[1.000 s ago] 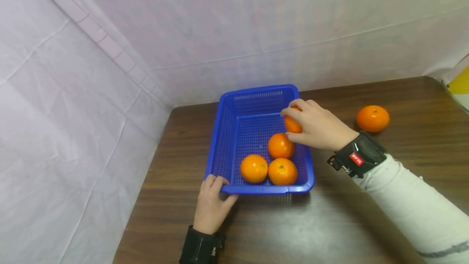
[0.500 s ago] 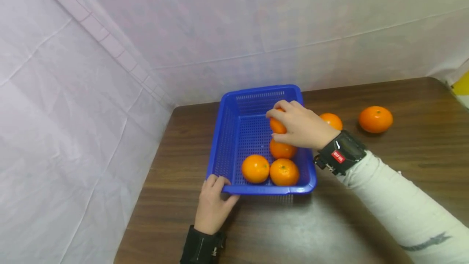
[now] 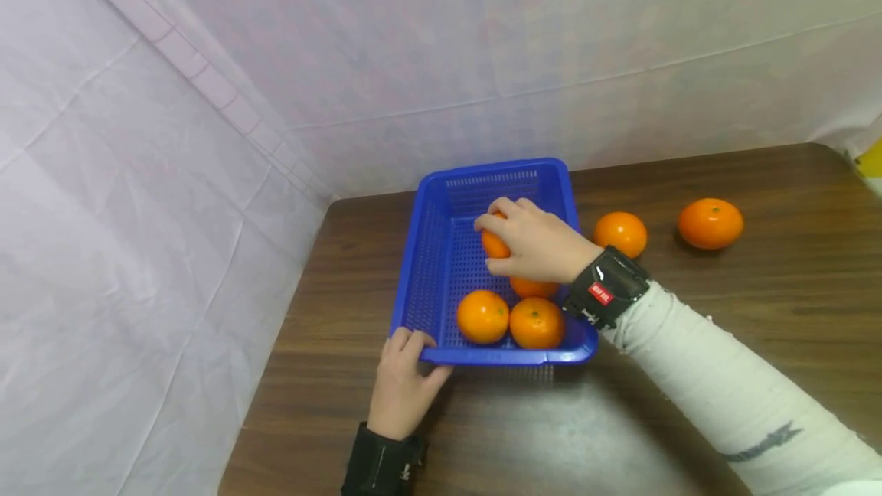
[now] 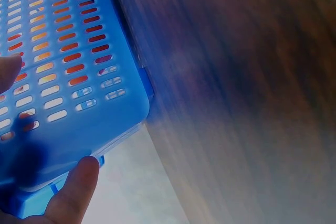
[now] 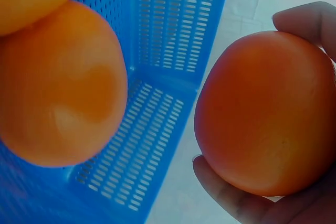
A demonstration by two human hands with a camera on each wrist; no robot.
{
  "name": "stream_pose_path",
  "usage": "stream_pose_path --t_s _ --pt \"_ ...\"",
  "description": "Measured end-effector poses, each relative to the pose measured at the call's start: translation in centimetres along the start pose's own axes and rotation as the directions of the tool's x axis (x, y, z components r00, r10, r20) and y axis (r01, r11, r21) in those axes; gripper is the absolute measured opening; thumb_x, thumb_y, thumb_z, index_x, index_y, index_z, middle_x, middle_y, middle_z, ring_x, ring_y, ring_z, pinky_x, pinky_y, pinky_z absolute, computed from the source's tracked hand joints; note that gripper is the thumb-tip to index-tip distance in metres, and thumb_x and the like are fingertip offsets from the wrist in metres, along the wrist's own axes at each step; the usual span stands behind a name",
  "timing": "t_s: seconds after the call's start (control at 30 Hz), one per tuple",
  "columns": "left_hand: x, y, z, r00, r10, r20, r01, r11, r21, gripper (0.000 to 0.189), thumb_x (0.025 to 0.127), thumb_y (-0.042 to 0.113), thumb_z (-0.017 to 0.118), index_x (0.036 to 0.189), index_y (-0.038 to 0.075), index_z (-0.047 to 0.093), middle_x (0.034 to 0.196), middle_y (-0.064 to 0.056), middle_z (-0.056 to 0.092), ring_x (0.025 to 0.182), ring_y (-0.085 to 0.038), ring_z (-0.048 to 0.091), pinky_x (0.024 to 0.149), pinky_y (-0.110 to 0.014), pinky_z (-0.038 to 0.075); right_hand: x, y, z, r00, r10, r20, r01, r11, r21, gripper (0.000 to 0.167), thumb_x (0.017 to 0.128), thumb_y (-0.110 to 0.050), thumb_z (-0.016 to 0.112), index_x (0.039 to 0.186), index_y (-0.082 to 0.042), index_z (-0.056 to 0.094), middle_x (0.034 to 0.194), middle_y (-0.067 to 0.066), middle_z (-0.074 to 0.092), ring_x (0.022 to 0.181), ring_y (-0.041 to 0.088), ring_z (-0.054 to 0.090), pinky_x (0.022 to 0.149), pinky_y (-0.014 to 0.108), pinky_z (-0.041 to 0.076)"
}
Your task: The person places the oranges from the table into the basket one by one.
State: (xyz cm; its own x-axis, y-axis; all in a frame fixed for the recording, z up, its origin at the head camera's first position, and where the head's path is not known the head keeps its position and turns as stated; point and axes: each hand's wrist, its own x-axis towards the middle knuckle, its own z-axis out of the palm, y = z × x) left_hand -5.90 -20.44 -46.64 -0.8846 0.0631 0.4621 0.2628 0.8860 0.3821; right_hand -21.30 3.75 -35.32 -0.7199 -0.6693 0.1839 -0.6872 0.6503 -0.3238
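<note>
A blue plastic basket (image 3: 496, 357) with slotted walls stands on the table. My left hand (image 3: 400, 389) grips its near left corner, fingers over the rim and thumb against the outside. In the left wrist view, that thumb (image 4: 79, 184) lies along the basket edge. Inside the basket, my right hand (image 3: 544, 247) holds an orange (image 3: 494, 240) between thumb and fingers, over the middle of the floor. Three other oranges sit at the near right end: one at left (image 3: 482, 317), one at right (image 3: 537, 323), and one behind (image 3: 534, 287), partly hidden by the right hand.
On the brown wooden table (image 3: 310, 312), one orange (image 3: 621, 233) lies just right of the basket, partly behind the right wristband. Another orange (image 3: 710, 223) lies farther right. White cloth (image 3: 482, 44) hangs behind the table and along its left side.
My right hand has carried its orange leftward from the basket's right side to over the middle. This uncovered the orange just right of the basket. The left hand stays on the corner.
</note>
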Motion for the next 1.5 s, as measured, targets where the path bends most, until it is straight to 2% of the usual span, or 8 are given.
stream_pose_path --t_s 0.13,0.4,0.63,0.93,1.23,1.5 --pt "0.0 0.0 -0.1 1.0 -0.006 0.006 0.006 1.0 -0.001 0.036 0.071 0.02 0.09 0.088 0.017 0.059 0.086 0.003 0.048 0.081 -0.014 0.049 0.072 -0.029 0.043 0.5 -0.3 0.6 0.999 0.015 0.03 -0.015 1.0 0.017 0.056 0.088 -0.038 0.07 0.138 -0.016 0.059 0.134 0.011 0.054 0.111 0.032 0.055 0.078 0.043 0.054" --pt "0.1 -0.2 -0.1 1.0 0.0 0.003 0.0 1.0 0.005 0.036 0.07 0.02 0.09 0.089 0.017 0.059 0.086 0.004 0.048 0.081 -0.015 0.049 0.072 -0.029 0.043 1.4 -0.3 2.6 0.994 0.01 0.109 -0.012 1.0 0.015 0.058 0.088 -0.041 0.072 0.139 -0.016 0.058 0.141 0.013 0.052 0.121 0.035 0.054 0.091 0.048 0.055" --pt "0.0 -0.2 -0.1 1.0 -0.003 0.006 0.003 1.0 0.008 0.037 0.07 0.021 0.091 0.088 0.017 0.059 0.086 0.004 0.048 0.081 -0.014 0.049 0.071 -0.029 0.043 1.4 -0.4 4.0 0.989 -0.002 0.148 0.004 1.0 -0.011 0.059 0.09 -0.041 0.071 0.141 -0.016 0.057 0.144 0.015 0.05 0.122 0.035 0.052 0.095 0.049 0.053" --pt "0.1 -0.3 -0.3 1.0 0.004 -0.008 -0.004 1.0 0.014 0.037 0.069 0.02 0.091 0.088 0.017 0.06 0.086 0.004 0.048 0.08 -0.014 0.05 0.071 -0.029 0.043 1.7 -0.6 4.2 0.98 -0.045 0.193 0.044 0.999 0.011 0.047 0.094 -0.044 0.068 0.137 -0.026 0.061 0.147 0.014 0.047 0.121 0.034 0.051 0.091 0.047 0.055" --pt "0.0 -0.3 -0.4 1.0 -0.009 0.006 0.009 1.0 0.011 0.037 0.069 0.02 0.091 0.088 0.017 0.059 0.086 0.004 0.047 0.08 -0.013 0.048 0.071 -0.029 0.043 2.0 -0.9 5.4 0.969 -0.054 0.241 0.051 0.999 0.018 0.051 0.091 -0.036 0.066 0.14 -0.025 0.057 0.149 0.015 0.044 0.117 0.032 0.049 0.084 0.043 0.055" --pt "-0.2 -0.1 -0.3 1.0 -0.01 0.012 0.01 1.0 0.005 0.038 0.069 0.021 0.092 0.089 0.017 0.059 0.087 0.005 0.048 0.081 -0.012 0.048 0.071 -0.028 0.042 1.9 -1.1 5.9 0.964 -0.07 0.255 0.07 0.997 0.009 0.053 0.089 -0.038 0.066 0.139 -0.023 0.058 0.147 0.016 0.045 0.117 0.034 0.051 0.082 0.045 0.055"
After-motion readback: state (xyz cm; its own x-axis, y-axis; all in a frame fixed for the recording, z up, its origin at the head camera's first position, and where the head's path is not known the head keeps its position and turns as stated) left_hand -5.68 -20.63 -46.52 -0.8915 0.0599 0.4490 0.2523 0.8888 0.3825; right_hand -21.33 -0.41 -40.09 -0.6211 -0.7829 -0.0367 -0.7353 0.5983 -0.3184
